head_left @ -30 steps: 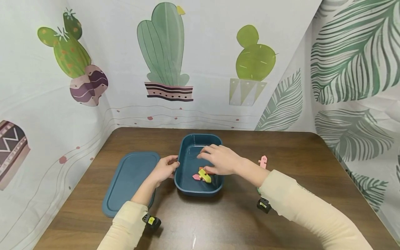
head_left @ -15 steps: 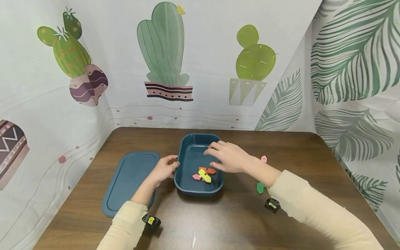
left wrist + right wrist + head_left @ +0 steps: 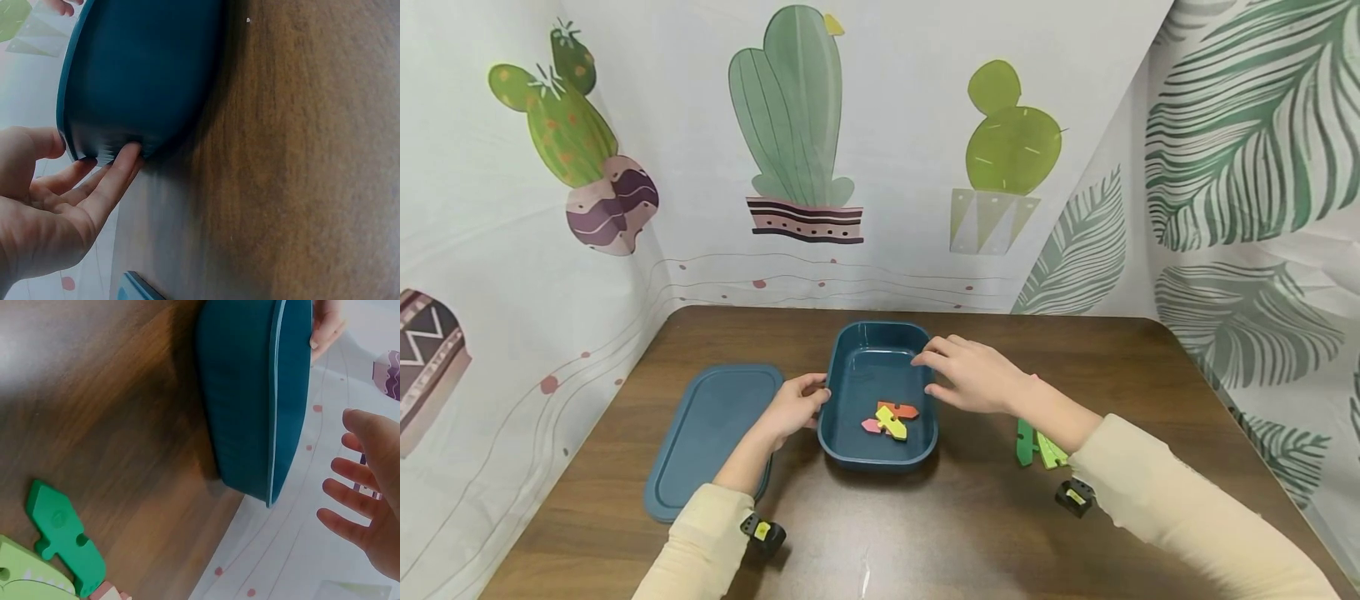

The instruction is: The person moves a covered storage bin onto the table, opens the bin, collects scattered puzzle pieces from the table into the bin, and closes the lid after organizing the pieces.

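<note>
A dark blue plastic box (image 3: 877, 461) stands on the table. My left hand (image 3: 792, 408) holds its left side, thumb at the rim and fingers against the outer wall, as the left wrist view shows. Inside the box, a yellow puzzle piece (image 3: 891, 423) lies over an orange piece (image 3: 907, 411) and a pink piece (image 3: 870, 426). Over the box's right rim, my right hand (image 3: 976, 377) hovers with fingers spread and nothing in them. Under the right forearm lie a green puzzle piece (image 3: 67, 536) and a light green piece (image 3: 28, 575), beside a partly hidden pink piece (image 3: 107, 592).
A flat blue lid (image 3: 718, 433) lies on the brown wooden table (image 3: 880, 533), left of the box and partly behind the left forearm. Behind the table hangs a white cloth (image 3: 895, 158) printed with cacti and leaves.
My right hand has drawn back to the right from above the pieces to the box's right rim, uncovering the orange piece and the green ones. The left hand has stayed put.
</note>
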{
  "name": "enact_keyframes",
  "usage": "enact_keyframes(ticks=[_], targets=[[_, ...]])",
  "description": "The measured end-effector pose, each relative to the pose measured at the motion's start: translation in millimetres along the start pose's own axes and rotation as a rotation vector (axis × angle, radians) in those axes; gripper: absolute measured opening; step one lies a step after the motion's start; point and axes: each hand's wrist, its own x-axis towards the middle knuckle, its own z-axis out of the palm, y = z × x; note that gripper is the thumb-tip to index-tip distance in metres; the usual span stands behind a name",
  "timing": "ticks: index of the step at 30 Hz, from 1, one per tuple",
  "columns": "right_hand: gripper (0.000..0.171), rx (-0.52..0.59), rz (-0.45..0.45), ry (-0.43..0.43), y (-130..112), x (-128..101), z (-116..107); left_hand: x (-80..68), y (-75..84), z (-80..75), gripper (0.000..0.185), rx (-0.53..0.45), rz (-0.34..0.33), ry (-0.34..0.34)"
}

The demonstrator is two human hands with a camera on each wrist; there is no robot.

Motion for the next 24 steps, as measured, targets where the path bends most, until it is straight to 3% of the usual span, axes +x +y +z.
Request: enact_keyframes(ticks=[7,15,24], targets=[[0.037,0.021,0.055,0.041,10,-12,-1,-0.3,-1.2,-0.3,0.043,-0.007,0.003,-0.003],[0.037,0.033,0.129,0.015,21,-27,2,-0.6,-1.5,0.6,0.043,-0.003,0.006,-0.004],[0.037,0.041,0.155,0.040,33,-45,9,1.0,-3.4,0.3,0.043,-0.007,0.011,-0.001]])
